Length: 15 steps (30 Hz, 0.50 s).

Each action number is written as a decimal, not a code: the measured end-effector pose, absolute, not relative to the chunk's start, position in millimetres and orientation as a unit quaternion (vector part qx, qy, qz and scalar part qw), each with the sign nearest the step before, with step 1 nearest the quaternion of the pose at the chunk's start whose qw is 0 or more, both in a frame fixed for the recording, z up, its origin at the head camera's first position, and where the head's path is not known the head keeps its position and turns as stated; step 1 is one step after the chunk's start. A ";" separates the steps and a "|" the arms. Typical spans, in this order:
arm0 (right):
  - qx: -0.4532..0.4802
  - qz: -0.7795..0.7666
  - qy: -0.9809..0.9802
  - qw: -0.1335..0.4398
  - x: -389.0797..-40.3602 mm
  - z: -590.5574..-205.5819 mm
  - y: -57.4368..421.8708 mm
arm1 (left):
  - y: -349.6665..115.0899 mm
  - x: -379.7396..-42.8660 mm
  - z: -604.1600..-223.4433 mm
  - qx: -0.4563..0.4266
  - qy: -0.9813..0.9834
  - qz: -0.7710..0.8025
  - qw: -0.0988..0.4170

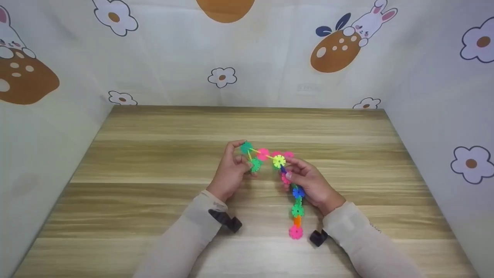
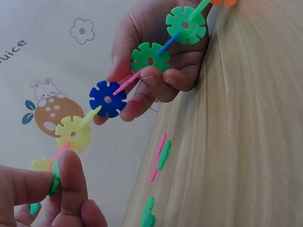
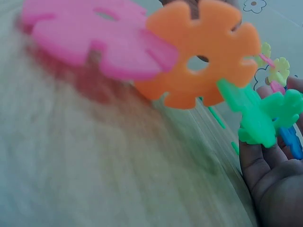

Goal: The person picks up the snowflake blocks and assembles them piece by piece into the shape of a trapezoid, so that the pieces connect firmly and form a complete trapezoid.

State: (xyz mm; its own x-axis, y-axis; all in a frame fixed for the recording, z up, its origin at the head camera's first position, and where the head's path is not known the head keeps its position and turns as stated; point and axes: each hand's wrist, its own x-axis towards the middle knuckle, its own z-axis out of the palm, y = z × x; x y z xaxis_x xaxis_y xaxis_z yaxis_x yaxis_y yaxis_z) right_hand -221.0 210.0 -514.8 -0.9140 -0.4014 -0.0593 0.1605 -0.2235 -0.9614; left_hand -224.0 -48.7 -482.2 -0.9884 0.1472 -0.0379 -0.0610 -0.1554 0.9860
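A chain of colourful notched plastic discs (image 1: 297,210) runs between the two hands, with a pink disc (image 1: 295,232) at its near end. My left hand (image 1: 229,173) pinches a green disc (image 2: 56,177) between thumb and finger at the far end, beside a yellow disc (image 2: 74,134). My right hand (image 1: 312,185) holds the middle of the chain, its fingers around a green disc (image 2: 150,59) and close to a blue one (image 2: 108,100). In the right wrist view, an orange disc (image 3: 227,52) hangs close to the camera, slotted into the pink one.
Loose pink (image 2: 159,156) and green discs (image 2: 148,213) lie on the wooden table (image 1: 154,162) beyond the hands. Patterned cloth walls (image 1: 166,50) stand at the back and both sides. A black wrist strap with a mount (image 1: 231,224) sits on the left sleeve.
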 end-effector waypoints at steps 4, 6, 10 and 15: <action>-0.104 -0.778 0.593 0.182 -221.3 -515.1 210.1 | -47.5 -224.3 -482.4 0.036 0.665 0.744 0.058; -0.106 -0.779 0.590 0.182 -221.4 -515.2 210.0 | -47.0 -224.4 -482.7 0.036 0.672 0.738 0.056; -0.104 -0.776 0.595 0.180 -221.7 -515.4 210.1 | -46.9 -224.0 -482.8 0.034 0.679 0.731 0.056; -0.097 -0.769 0.607 0.176 -222.3 -515.3 209.8 | -47.4 -223.7 -483.3 0.051 0.677 0.731 0.066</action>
